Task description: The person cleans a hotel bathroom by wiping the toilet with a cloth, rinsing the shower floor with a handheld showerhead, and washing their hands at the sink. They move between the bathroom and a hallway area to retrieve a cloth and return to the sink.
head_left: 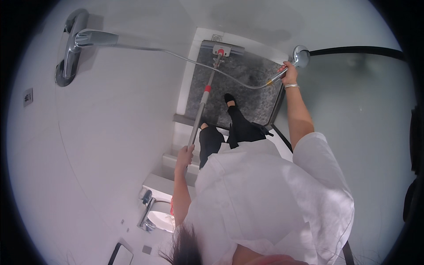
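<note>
My left hand (185, 155) is closed around the grey pole of a long-handled mop (198, 119), which slants up to a white and red joint. The wide mop head (232, 47) lies at the far edge of the dark stone shower floor (251, 99), near a drain grate (217, 38). My right hand (289, 73) grips a chrome handheld shower head (300, 57) by its handle. A metal shower hose (159, 50) runs from it, across above the mop pole, to the wall mixer tap (71, 49). Whether water flows from the shower head cannot be told.
A frosted glass panel (357, 106) with a dark frame stands on the right. White wall covers the left. Behind my left arm are a white ledge (159, 184), a basin (161, 220) and a chrome tap (145, 213). A dark threshold (184, 119) borders the shower floor.
</note>
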The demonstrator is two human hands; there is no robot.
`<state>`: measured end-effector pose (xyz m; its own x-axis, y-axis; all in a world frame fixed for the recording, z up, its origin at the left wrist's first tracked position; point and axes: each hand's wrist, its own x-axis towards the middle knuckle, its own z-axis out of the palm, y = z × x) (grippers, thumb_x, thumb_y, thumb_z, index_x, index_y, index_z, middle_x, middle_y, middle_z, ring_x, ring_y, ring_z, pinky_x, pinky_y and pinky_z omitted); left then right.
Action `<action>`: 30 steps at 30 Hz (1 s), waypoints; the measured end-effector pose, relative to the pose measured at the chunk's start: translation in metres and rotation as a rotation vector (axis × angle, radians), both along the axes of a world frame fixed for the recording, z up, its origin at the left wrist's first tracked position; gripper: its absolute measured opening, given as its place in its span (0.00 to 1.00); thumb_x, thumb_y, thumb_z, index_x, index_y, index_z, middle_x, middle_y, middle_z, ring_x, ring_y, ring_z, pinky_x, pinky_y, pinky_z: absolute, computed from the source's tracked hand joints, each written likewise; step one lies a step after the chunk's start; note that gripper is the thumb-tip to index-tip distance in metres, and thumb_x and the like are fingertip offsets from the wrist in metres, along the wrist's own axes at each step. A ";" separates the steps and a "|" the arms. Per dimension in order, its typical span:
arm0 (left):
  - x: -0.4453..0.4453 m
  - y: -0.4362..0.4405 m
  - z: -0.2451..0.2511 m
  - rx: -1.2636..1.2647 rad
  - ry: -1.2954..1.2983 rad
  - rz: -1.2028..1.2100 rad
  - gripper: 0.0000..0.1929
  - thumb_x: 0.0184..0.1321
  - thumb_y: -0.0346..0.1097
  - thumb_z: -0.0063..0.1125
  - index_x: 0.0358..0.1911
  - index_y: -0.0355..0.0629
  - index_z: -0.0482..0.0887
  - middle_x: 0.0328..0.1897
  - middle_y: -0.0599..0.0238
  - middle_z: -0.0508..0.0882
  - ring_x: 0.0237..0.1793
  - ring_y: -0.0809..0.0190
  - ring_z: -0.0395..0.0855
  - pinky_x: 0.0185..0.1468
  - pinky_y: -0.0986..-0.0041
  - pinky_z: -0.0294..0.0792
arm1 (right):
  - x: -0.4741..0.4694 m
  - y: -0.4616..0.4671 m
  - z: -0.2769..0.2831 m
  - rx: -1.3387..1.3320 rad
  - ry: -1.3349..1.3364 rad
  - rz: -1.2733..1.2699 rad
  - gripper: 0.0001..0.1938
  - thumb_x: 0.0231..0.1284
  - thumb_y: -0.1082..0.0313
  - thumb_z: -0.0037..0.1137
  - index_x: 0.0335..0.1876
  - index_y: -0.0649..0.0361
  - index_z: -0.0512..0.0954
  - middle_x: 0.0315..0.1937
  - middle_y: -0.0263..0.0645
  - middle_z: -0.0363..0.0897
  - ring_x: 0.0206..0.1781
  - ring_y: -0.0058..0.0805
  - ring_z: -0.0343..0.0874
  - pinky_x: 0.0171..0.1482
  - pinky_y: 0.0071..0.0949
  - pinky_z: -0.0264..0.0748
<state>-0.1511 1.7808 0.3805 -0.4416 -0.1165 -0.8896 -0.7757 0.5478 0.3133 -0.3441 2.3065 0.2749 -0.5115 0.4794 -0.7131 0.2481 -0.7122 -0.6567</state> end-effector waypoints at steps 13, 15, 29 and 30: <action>0.030 -0.007 -0.014 -0.126 0.095 -0.110 0.24 0.62 0.54 0.51 0.28 0.33 0.74 0.17 0.55 0.77 0.18 0.56 0.79 0.24 0.65 0.69 | -0.018 -0.047 0.013 -0.039 0.020 0.089 0.05 0.56 0.71 0.53 0.29 0.56 0.69 0.17 0.34 0.68 0.18 0.28 0.70 0.24 0.32 0.73; 0.031 -0.011 -0.016 -0.127 0.119 -0.136 0.25 0.62 0.55 0.50 0.28 0.33 0.74 0.18 0.53 0.78 0.19 0.54 0.80 0.26 0.64 0.70 | -0.023 -0.058 0.014 -0.049 0.031 0.102 0.05 0.56 0.71 0.53 0.29 0.56 0.69 0.17 0.34 0.68 0.18 0.28 0.70 0.24 0.32 0.73; 0.040 -0.023 -0.028 -0.148 0.084 -0.154 0.26 0.63 0.56 0.48 0.31 0.32 0.76 0.25 0.46 0.81 0.29 0.46 0.82 0.35 0.58 0.70 | -0.053 -0.112 0.018 -0.079 0.048 0.169 0.06 0.56 0.71 0.54 0.27 0.57 0.70 0.17 0.34 0.68 0.19 0.28 0.70 0.26 0.33 0.74; 0.040 -0.024 -0.029 -0.151 0.082 -0.158 0.26 0.63 0.56 0.48 0.32 0.32 0.76 0.26 0.46 0.81 0.30 0.45 0.82 0.37 0.57 0.70 | -0.054 -0.115 0.018 -0.090 0.062 0.179 0.06 0.56 0.71 0.54 0.27 0.57 0.70 0.17 0.34 0.68 0.19 0.28 0.70 0.26 0.33 0.74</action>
